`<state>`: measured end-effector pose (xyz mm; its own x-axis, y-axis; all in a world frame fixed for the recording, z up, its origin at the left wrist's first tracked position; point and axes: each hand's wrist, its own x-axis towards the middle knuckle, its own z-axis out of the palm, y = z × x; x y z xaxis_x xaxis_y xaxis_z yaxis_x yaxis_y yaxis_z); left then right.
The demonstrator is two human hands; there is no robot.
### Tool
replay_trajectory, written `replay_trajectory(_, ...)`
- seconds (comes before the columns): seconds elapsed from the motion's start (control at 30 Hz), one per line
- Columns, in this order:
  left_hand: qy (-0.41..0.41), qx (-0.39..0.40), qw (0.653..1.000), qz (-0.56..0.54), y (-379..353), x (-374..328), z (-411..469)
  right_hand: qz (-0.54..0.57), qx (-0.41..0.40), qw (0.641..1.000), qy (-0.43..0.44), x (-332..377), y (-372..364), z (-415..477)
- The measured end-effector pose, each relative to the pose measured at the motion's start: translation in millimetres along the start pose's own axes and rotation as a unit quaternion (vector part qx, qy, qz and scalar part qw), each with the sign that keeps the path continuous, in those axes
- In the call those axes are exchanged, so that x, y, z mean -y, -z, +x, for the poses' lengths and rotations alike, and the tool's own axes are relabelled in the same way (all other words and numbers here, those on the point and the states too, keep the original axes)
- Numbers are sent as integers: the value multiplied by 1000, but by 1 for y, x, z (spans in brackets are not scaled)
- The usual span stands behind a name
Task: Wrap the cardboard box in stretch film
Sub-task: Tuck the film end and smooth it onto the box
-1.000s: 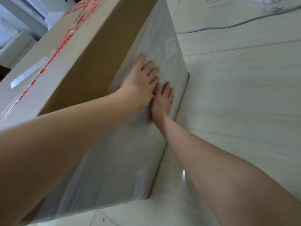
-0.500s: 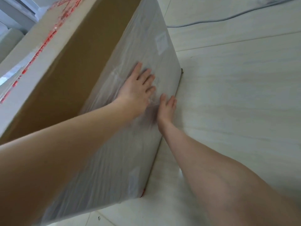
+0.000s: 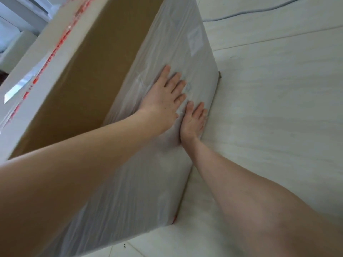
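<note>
Large brown cardboard box (image 3: 74, 80) stands on the pale tiled floor (image 3: 278, 127), left of the open floor. Its bottom edge meets the floor along a line running away from the person toward the far right. The long axis follows that line. The wrapped face looks right, across the open floor.

Wrinkled, translucent stretch film (image 3: 144, 191) covers that 1 side face. The brown upper panel is bare. Red-printed tape (image 3: 34, 82) runs beyond it at left.

Grip: 2 hands flat on the film, pinching nothing. Left hand (image 3: 163, 97) is mid-face, fingers straight and slightly spread. Right hand (image 3: 193, 121) is just beside it, lower, near the bottom edge, fingers straight and close together.

Step, as judged: pressing the film down so it clings. Next move likely calls for carrying film round an uncovered face under tension. No roll is in view. Grey cable (image 3: 241, 13) lies on the floor past the far corner.
</note>
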<state>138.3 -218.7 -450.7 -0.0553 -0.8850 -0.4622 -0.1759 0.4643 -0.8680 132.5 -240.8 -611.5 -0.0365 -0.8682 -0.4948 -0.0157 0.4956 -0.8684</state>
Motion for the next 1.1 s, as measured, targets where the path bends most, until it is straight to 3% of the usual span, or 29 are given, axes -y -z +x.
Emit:
replay_trajectory(0.2, -11, 10, 1000, -1, 13, 24, 10, 13, 44, 999, -4, 12, 21, 17)
replay_trajectory(0.4, 81, -13, 997, -12, 36, 71, 13, 39, 5, 999, 28, 31, 37, 7)
replay_trajectory(0.5, 49, -32, 997, -42, 40, 54, 2, 59, 31, 997, 38, 34, 28, -17)
replay_trajectory(0.6, 12, -2, 999, -30, 29, 34, -16, 41, 48, 996, 68, 37, 16, -31)
replay_trajectory(0.83, 53, -5, 999, 0, 19, 49, -14, 27, 15, 999, 20, 59, 8, -19)
replay_trajectory(1.1, 88, -56, 992, -75, 32, 58, -9, 71, -16, 997, 30, 35, 34, 13)
